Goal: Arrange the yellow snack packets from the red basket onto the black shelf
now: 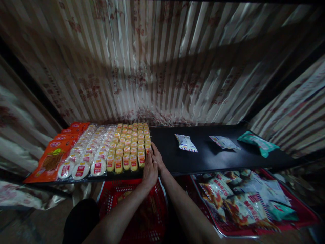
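Observation:
Rows of small yellow wrapped cakes (126, 162) stand close together on the black shelf (175, 165). Against the right side of this block lies my left hand (150, 171), near the front edge, with fingers stretched out. My right hand (157, 158) is just behind and to the right of it, its fingers straight along the same side. The two hands overlap a little, and neither grasps a packet. Left of the yellow cakes are rows of round white wrapped cakes (98, 166), then overlapping orange snack bags (52, 159).
A white packet (186, 143), another white packet (223, 142) and a green packet (259, 143) lie on the shelf's right side. Below are a red basket (101, 194) and a red crate (203, 206) of bagged snacks. Striped curtain (162, 67) hangs behind.

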`<act>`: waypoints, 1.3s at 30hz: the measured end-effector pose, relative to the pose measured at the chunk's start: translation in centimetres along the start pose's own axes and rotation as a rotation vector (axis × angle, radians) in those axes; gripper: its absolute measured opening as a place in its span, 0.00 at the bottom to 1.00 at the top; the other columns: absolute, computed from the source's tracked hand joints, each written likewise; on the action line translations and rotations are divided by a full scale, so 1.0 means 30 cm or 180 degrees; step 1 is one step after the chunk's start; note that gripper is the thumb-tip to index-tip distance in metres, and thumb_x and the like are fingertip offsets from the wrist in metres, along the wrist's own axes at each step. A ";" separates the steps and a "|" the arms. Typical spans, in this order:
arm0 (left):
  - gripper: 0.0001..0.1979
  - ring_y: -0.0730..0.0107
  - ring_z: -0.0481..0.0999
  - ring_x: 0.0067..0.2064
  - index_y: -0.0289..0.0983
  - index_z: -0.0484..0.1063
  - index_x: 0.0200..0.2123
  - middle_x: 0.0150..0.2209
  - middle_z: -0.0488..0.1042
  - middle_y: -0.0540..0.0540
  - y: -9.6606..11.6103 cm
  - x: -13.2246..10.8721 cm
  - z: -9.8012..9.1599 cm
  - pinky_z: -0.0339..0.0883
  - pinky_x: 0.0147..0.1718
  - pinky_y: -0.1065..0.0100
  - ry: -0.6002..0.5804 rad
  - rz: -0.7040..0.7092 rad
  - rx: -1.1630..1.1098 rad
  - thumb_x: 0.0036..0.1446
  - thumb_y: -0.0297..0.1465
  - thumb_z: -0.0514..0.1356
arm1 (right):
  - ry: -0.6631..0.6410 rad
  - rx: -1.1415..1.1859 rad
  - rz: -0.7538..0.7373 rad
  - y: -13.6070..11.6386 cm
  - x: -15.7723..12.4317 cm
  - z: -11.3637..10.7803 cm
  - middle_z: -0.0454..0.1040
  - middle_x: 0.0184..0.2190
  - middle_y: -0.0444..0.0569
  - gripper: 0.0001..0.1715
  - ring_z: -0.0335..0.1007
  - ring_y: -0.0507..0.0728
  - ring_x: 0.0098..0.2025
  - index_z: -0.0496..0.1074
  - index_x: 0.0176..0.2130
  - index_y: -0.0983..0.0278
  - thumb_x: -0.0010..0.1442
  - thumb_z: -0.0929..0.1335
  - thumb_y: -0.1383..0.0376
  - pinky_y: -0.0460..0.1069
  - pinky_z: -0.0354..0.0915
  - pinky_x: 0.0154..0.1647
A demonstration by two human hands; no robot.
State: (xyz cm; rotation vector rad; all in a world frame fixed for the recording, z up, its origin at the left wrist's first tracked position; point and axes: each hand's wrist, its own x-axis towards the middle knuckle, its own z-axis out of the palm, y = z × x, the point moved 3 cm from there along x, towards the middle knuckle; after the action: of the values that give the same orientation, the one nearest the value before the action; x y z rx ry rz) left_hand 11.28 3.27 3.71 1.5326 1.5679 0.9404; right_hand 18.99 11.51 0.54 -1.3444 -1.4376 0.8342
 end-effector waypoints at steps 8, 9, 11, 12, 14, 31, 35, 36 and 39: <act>0.33 0.64 0.44 0.70 0.28 0.48 0.67 0.69 0.47 0.37 -0.019 -0.002 0.014 0.38 0.68 0.61 0.0052 0.0060 0.0005 0.61 0.36 0.45 | -0.0086 0.0068 -0.0151 -0.007 -0.012 -0.012 0.68 0.60 0.49 0.33 0.58 0.60 0.65 0.67 0.59 0.59 0.59 0.64 0.48 0.57 0.55 0.66; 0.33 0.64 0.44 0.70 0.28 0.48 0.67 0.69 0.47 0.38 -0.023 -0.003 0.017 0.38 0.68 0.61 0.0073 0.0088 0.0014 0.61 0.37 0.45 | -0.0091 0.0065 -0.0131 -0.008 -0.013 -0.013 0.68 0.60 0.49 0.33 0.57 0.60 0.65 0.67 0.59 0.59 0.59 0.63 0.48 0.57 0.54 0.66; 0.34 0.63 0.43 0.70 0.27 0.47 0.67 0.70 0.46 0.37 -0.032 -0.007 0.024 0.39 0.68 0.59 0.0095 0.0166 0.0058 0.61 0.37 0.45 | -0.0066 0.0073 -0.0109 -0.009 -0.014 -0.012 0.68 0.60 0.49 0.33 0.58 0.60 0.65 0.67 0.59 0.59 0.59 0.63 0.47 0.58 0.54 0.66; 0.34 0.62 0.43 0.70 0.26 0.47 0.67 0.70 0.46 0.36 -0.036 -0.009 0.026 0.39 0.68 0.58 0.0105 0.0205 0.0085 0.61 0.37 0.44 | -0.0042 0.0083 -0.0107 -0.010 -0.015 -0.011 0.69 0.60 0.49 0.32 0.59 0.60 0.65 0.68 0.58 0.58 0.59 0.63 0.48 0.58 0.55 0.66; 0.34 0.61 0.43 0.70 0.24 0.47 0.67 0.69 0.46 0.34 -0.042 -0.013 0.030 0.39 0.68 0.57 0.0123 0.0281 0.0134 0.61 0.37 0.44 | -0.0002 0.0100 -0.0090 -0.010 -0.018 -0.009 0.70 0.59 0.48 0.31 0.60 0.60 0.64 0.68 0.58 0.58 0.59 0.64 0.48 0.57 0.58 0.65; 0.32 0.63 0.50 0.69 0.27 0.53 0.66 0.68 0.52 0.36 -0.031 -0.109 0.016 0.42 0.67 0.61 -0.0120 0.0161 0.0026 0.63 0.38 0.43 | 0.0391 -0.0326 0.0225 0.052 -0.110 -0.035 0.70 0.58 0.55 0.34 0.63 0.61 0.62 0.69 0.57 0.64 0.60 0.59 0.48 0.59 0.57 0.65; 0.32 0.61 0.53 0.68 0.25 0.54 0.65 0.67 0.54 0.33 -0.046 -0.144 0.018 0.45 0.67 0.60 -0.0160 0.0115 0.0125 0.62 0.38 0.43 | 0.0472 -0.0428 0.0191 0.044 -0.150 -0.041 0.72 0.55 0.59 0.33 0.67 0.62 0.58 0.70 0.54 0.67 0.60 0.59 0.50 0.58 0.59 0.63; 0.32 0.60 0.54 0.68 0.25 0.55 0.64 0.66 0.55 0.33 -0.050 -0.155 0.017 0.46 0.66 0.60 -0.0153 0.0138 0.0136 0.62 0.38 0.43 | 0.0486 -0.0454 0.0182 0.042 -0.163 -0.042 0.72 0.54 0.59 0.32 0.67 0.62 0.57 0.71 0.54 0.67 0.60 0.59 0.50 0.58 0.60 0.62; 0.32 0.59 0.57 0.67 0.25 0.56 0.64 0.65 0.58 0.33 -0.059 -0.194 0.011 0.48 0.66 0.58 -0.0190 0.0226 0.0163 0.63 0.39 0.42 | 0.0562 -0.0537 0.0170 0.028 -0.204 -0.048 0.74 0.52 0.59 0.28 0.69 0.61 0.55 0.72 0.52 0.67 0.60 0.59 0.54 0.58 0.62 0.60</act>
State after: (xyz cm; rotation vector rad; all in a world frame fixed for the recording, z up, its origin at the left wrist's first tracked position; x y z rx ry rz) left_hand 10.86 -2.58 2.07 1.6466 1.5149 0.8914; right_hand 20.18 5.47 -0.97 -1.5494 -1.3616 0.6217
